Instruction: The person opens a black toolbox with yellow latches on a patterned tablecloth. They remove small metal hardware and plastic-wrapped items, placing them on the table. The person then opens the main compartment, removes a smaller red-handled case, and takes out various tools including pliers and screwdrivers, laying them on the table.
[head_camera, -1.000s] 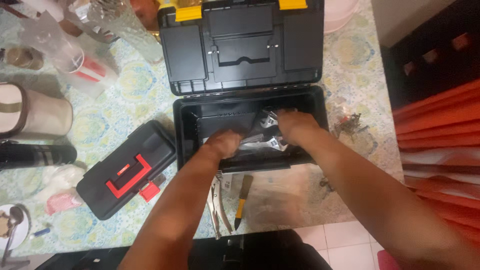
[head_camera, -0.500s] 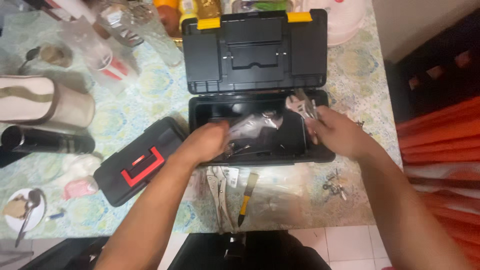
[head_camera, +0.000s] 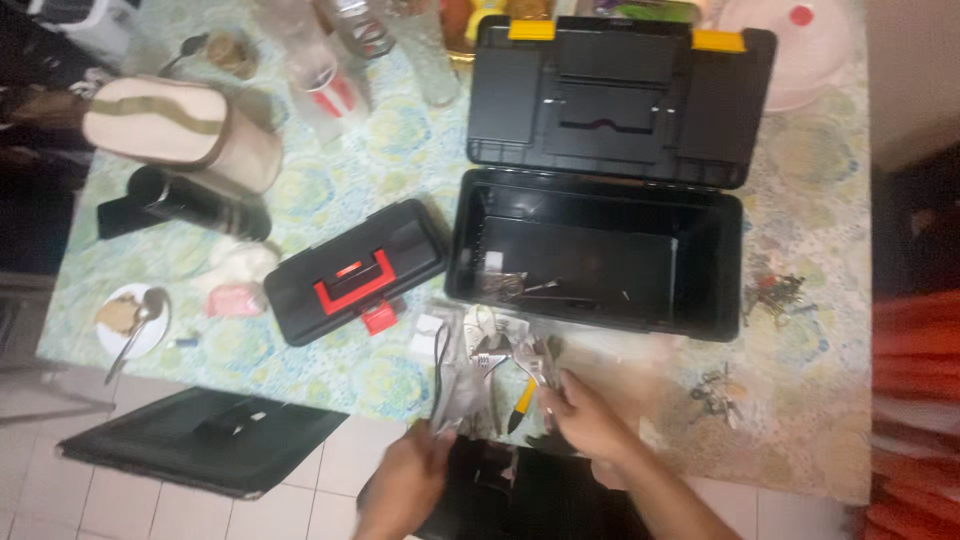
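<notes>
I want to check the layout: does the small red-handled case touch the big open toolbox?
Apart. The head view shows a strip of tablecloth between the small case and the toolbox.

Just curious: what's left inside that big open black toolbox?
The big toolbox holds only a few small metal bits near its left front corner. The near wall hides the front strip of the floor.

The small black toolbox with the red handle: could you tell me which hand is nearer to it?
Left. The left hand is below the small black toolbox, at the table's edge; the right hand is farther right, by the tools.
</notes>
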